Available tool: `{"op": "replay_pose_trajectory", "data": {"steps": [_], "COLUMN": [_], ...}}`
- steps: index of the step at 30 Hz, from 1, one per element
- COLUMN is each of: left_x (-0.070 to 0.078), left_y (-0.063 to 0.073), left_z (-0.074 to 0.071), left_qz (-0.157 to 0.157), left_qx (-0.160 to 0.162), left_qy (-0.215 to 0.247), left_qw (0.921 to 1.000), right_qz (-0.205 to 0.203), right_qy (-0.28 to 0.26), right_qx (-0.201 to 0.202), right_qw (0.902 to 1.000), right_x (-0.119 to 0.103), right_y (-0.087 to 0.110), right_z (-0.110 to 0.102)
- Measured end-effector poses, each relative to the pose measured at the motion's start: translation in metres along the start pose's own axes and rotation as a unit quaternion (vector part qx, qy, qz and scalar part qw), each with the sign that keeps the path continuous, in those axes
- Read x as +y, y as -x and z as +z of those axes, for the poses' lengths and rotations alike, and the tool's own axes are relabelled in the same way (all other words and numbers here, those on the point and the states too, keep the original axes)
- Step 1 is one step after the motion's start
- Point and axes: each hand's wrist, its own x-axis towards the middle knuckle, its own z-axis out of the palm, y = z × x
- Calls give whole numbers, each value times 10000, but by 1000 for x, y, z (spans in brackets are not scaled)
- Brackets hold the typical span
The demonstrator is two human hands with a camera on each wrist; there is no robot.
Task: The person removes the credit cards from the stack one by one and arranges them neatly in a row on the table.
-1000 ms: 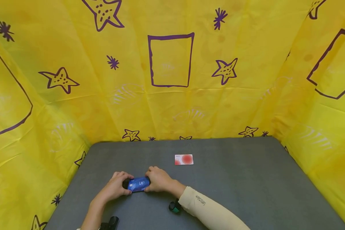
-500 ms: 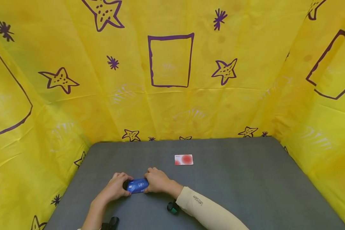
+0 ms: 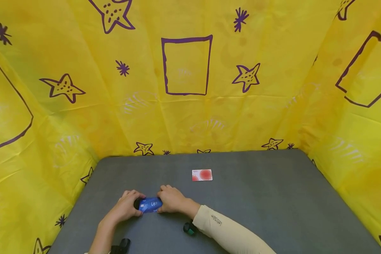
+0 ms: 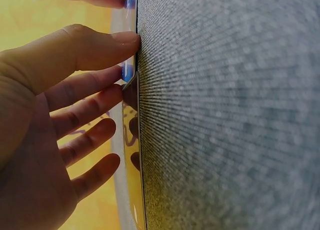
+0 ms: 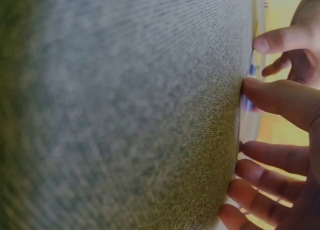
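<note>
A blue card [image 3: 150,205] with white lettering and a chip mark lies on the grey table between both hands. My left hand [image 3: 124,207] holds its left end, thumb at the near edge and fingers at the far edge. A dark piece [image 3: 137,203] shows beside that end, under the left palm; in the left wrist view it looks like a glossy flat surface [image 4: 132,104] reflecting the fingers. What it is, I cannot tell. My right hand [image 3: 174,200] pinches the card's right end between thumb and fingers. In the right wrist view the card is mostly hidden.
Behind the hands, a white card with red circles [image 3: 201,175] lies flat on the grey table [image 3: 257,197]. Yellow cloth walls [image 3: 190,120] with purple drawings enclose the back and sides. Black wrist devices [image 3: 189,228] hang beneath the forearms.
The blue card and both hands have shifted slightly left. A dark bit at the card's right end, seen a second ago, no longer shows. The head view has shifted a little too.
</note>
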Motion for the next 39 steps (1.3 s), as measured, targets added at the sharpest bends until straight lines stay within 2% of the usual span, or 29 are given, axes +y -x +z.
{"op": "replay_pose_trajectory", "data": {"steps": [14,26,31,39], "left_x": [3,3,3,9], "left_y": [3,-1,0,-5], "left_z": [2,2,3,4], "left_qz": [-137,-31,-42,-78], "left_qx": [25,72,42,421], "left_qy": [41,-13,204,651], "left_qw": [9999,10000,9998,9970], "right_qz": [-93,-125,-40,68], "right_qy": [100,-477,-721,-981], "right_qx": [51,168,169,262], "right_qw": [9999,9986,9972,9948], "right_x": [-1,14,21,36], "right_y": [2,5,9,12], "right_z": [2,-3,-7,-16]}}
